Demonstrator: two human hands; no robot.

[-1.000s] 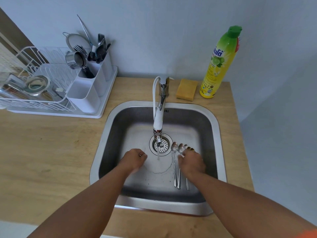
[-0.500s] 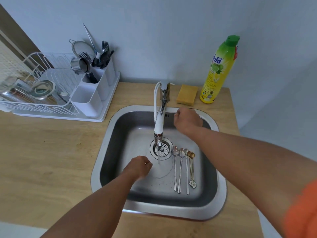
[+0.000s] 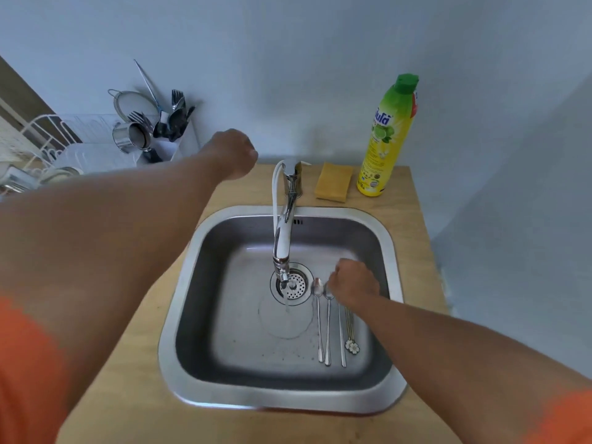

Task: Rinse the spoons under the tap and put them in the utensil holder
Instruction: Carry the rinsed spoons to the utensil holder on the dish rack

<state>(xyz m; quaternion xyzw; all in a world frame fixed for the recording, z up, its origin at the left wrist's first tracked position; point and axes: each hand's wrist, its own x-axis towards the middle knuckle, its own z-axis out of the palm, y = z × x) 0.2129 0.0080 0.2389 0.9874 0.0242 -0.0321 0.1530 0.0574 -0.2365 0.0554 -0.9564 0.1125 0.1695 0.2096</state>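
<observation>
Several long spoons (image 3: 323, 328) lie side by side on the floor of the steel sink (image 3: 395, 251), right of the drain; one gold spoon ends in a white flower (image 3: 352, 347). My right hand (image 3: 354, 283) is down on the bowl ends of the right-hand spoons with its fingers curled, and it hides them. My left hand (image 3: 237, 155) is raised in a closed fist above the counter, between the tap (image 3: 283, 232) and the white utensil holder (image 3: 185, 142); nothing shows in it. A thin stream of water runs onto the drain.
A yellow sponge (image 3: 333, 182) and a yellow-green detergent bottle (image 3: 386, 139) stand behind the sink at the right. At the back left a white dish rack (image 3: 41, 145) holds a metal cup (image 3: 129, 136), a strainer and forks. My left forearm crosses the wooden counter.
My left hand rose out of the sink and moved up and back toward the utensil holder. My right hand came off the tap lever and dropped back onto the spoons.
</observation>
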